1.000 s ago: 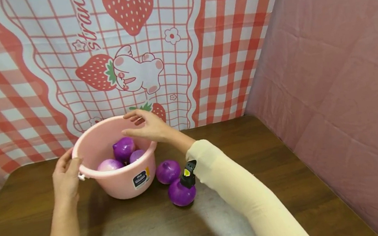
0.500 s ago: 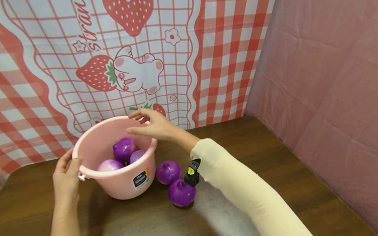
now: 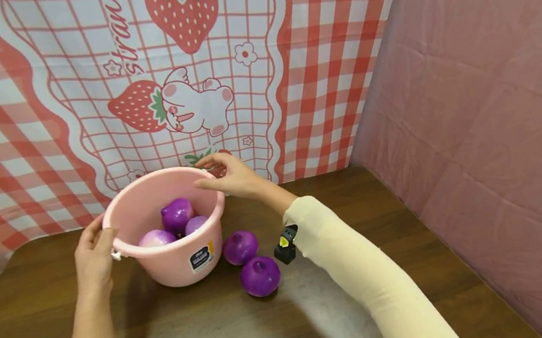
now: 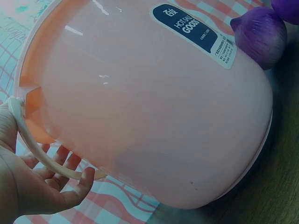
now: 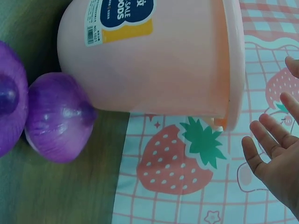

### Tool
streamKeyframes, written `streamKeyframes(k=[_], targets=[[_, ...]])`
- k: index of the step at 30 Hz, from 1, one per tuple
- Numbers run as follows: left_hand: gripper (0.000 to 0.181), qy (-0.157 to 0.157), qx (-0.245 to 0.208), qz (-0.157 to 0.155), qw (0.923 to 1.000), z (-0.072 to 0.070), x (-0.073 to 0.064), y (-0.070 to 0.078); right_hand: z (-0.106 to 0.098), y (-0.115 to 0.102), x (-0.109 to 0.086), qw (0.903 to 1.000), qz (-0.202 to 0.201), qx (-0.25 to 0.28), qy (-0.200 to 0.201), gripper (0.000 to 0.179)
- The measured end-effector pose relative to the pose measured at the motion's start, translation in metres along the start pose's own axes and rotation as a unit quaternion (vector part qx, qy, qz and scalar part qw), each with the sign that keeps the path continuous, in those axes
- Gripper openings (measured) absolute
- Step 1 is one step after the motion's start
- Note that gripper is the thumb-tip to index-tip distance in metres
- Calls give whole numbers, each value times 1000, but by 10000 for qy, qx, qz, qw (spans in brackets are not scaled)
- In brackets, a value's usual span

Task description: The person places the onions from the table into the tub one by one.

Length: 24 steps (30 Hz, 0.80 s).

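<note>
A pink plastic bucket (image 3: pixel 171 265) stands on the table with three purple onions inside, one of them a darker onion (image 3: pixel 177 215) on top. My left hand (image 3: pixel 92 263) holds its left rim, thumb over the edge and fingers outside by the white handle (image 4: pixel 46 158). Beyond the right rim is my right hand (image 3: pixel 232 178), fingers spread and slightly bent; the right wrist view has this hand (image 5: pixel 282 165) off the rim with nothing in it. Two more purple onions, a rear onion (image 3: pixel 241 247) and a front onion (image 3: pixel 260 276), sit together right of the bucket.
A red-and-white strawberry cloth (image 3: pixel 203 98) hangs right behind the bucket. A pink cloth wall (image 3: pixel 485 111) borders the right side of the brown wooden table (image 3: pixel 209 332). Black wrist cameras, such as the right camera (image 3: pixel 286 244), stick out from both sleeves.
My right hand has drawn back to the right, from over the bucket's opening to its right rim. My left hand, the bucket and the onions stay in place.
</note>
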<state>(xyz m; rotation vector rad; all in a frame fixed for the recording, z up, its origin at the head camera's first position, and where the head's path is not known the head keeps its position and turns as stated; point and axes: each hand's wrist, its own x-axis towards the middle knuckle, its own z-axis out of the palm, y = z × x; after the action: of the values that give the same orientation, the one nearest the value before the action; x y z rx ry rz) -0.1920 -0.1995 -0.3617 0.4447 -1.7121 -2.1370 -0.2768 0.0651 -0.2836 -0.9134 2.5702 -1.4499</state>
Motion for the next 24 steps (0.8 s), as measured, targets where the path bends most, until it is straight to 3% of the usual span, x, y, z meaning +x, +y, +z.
streamKeyframes(k=[10, 24], targets=[[25, -25, -122, 39, 9999, 1, 0, 0, -8, 13, -11, 9999, 100, 26, 106, 48], [30, -24, -86, -7, 10000, 0, 0, 0, -16, 25, -21, 9985, 246, -359, 329, 45]])
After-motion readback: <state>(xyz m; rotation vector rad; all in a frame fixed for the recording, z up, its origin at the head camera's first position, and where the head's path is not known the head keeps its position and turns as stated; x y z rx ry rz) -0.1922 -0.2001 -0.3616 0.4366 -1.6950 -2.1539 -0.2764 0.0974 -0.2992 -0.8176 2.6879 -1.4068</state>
